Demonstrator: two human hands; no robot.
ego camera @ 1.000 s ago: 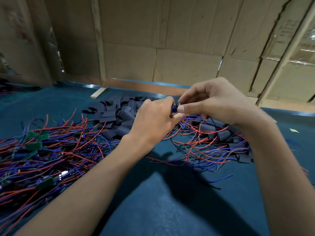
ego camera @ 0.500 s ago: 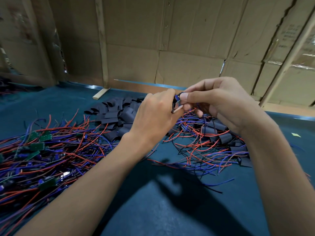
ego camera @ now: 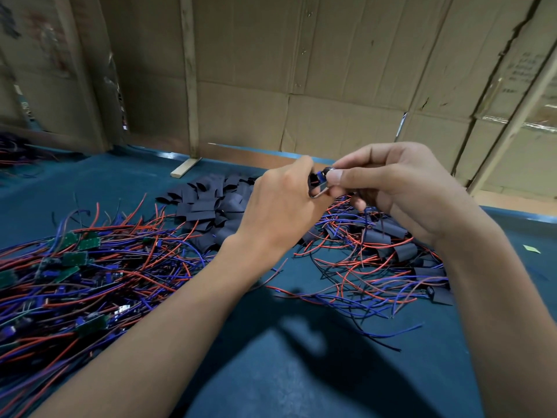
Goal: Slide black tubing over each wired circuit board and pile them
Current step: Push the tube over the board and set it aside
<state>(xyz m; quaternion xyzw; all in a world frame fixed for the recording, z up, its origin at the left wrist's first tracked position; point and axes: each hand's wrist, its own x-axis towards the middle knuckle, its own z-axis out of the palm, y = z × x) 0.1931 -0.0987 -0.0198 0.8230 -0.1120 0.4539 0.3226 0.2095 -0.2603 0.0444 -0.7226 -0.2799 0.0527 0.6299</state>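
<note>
Left hand (ego camera: 280, 203), right hand (ego camera: 401, 185): both pinching one wired circuit board (ego camera: 319, 181) with black tubing, raised above counter (ego camera: 271, 372). Loose tubing pile (ego camera: 211, 203) behind left hand; unsleeved boards (ego camera: 75, 267) left of it.

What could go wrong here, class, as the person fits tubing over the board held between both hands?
1. Both hands, left hand and right hand, pinch the small wired board above the table; a slipped grip could drop it.
2. Its trailing wires may snag the pile of sleeved boards just below.
3. The pile of unsleeved boards lies close to the loose black tubing pieces; sorted heaps could mix.
</note>
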